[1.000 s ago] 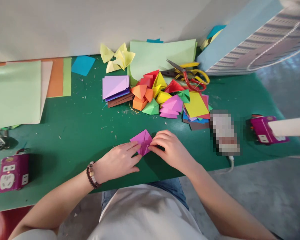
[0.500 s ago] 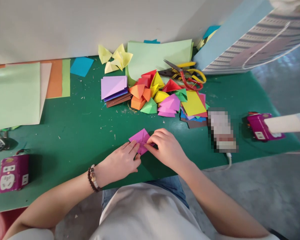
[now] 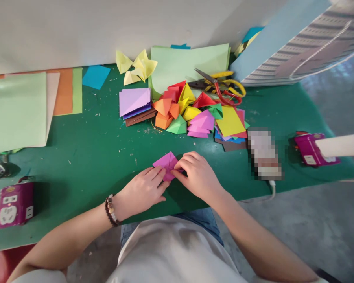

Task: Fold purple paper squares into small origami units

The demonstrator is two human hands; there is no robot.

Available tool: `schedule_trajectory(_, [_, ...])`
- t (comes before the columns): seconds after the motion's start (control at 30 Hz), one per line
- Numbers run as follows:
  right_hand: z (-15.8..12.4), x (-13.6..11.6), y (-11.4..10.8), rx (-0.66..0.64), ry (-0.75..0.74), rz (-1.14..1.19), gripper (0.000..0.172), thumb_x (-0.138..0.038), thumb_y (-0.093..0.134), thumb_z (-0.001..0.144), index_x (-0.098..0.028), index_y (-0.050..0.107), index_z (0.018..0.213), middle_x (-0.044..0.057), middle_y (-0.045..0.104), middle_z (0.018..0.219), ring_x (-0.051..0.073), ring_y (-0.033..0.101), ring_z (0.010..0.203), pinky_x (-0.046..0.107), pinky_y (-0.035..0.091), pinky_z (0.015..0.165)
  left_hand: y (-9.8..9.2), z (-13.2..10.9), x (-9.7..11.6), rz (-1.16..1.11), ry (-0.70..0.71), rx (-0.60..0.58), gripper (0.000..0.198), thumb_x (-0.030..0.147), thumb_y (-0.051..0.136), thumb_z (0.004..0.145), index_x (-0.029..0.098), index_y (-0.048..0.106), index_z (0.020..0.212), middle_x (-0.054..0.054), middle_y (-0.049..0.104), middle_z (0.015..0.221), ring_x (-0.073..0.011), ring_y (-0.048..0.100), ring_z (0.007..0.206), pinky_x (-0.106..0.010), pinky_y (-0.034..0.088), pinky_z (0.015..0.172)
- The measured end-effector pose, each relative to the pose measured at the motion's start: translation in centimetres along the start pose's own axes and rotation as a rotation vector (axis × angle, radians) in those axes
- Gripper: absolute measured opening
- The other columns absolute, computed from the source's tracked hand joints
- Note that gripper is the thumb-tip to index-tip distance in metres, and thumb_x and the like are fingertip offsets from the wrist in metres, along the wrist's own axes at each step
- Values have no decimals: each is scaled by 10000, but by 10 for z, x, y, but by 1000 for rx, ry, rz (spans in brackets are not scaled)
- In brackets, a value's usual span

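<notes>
A small magenta paper square (image 3: pixel 166 160) with crease lines lies on the green table near its front edge. My left hand (image 3: pixel 144 189), with a beaded bracelet at the wrist, presses its fingertips on the paper's lower left part. At the paper's right corner, my right hand (image 3: pixel 194 173) pinches the edge between thumb and fingers. Beyond the hands is a pile of folded paper pieces in orange (image 3: pixel 163 121), green (image 3: pixel 177 125), yellow (image 3: pixel 191 113) and pink (image 3: pixel 201 122).
Behind the pile lie scissors (image 3: pixel 220 88) and pale green sheets (image 3: pixel 177 65). Stacked squares (image 3: pixel 135 101) sit left of it. Large sheets (image 3: pixel 17 110) and a purple power socket (image 3: pixel 14 205) are at the left; a blurred phone (image 3: pixel 264 151), another socket (image 3: pixel 312 149) and a bag (image 3: pixel 283 43) at the right.
My left hand's thumb and fingers have shifted slightly on the magenta paper. My right hand keeps its pinch at the right corner. The view has moved a little.
</notes>
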State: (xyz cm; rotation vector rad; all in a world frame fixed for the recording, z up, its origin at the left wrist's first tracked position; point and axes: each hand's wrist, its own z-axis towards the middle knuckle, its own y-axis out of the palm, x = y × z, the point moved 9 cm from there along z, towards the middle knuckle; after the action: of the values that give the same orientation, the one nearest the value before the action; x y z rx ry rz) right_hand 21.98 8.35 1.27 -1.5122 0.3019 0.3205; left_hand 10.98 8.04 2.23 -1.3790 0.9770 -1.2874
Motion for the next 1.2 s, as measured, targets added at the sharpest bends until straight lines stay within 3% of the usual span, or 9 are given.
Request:
schedule_trajectory(0.27, [0, 2, 3, -40, 20, -12, 114, -234, 660, 839, -190, 619, 742, 47, 630, 785, 247, 534, 935, 368, 430, 809, -2, 3, -3, -16, -10, -18, 454, 446, 739, 770, 171, 619, 1110, -117, 603, 1213, -271, 555, 1150, -391, 502, 918])
schedule_trajectory(0.93, [0, 1, 5, -47, 48, -26, 152, -266, 621, 872, -191, 598, 741, 57, 618, 783, 245, 524, 933, 373, 425, 785, 0, 4, -6, -67, 27, -66, 491, 449, 702, 806, 184, 584, 1203, -95, 565, 1307, -264, 516, 1219, -408, 465, 969])
schedule_trajectory(1.2, [-3, 3, 2, 16, 71, 41, 87, -254, 635, 863, -189, 594, 903, 65, 655, 884, 255, 527, 972, 384, 435, 796, -3, 3, -9, -74, 30, -61, 482, 452, 687, 820, 206, 575, 1220, -92, 547, 1352, -258, 485, 1263, -405, 445, 970])
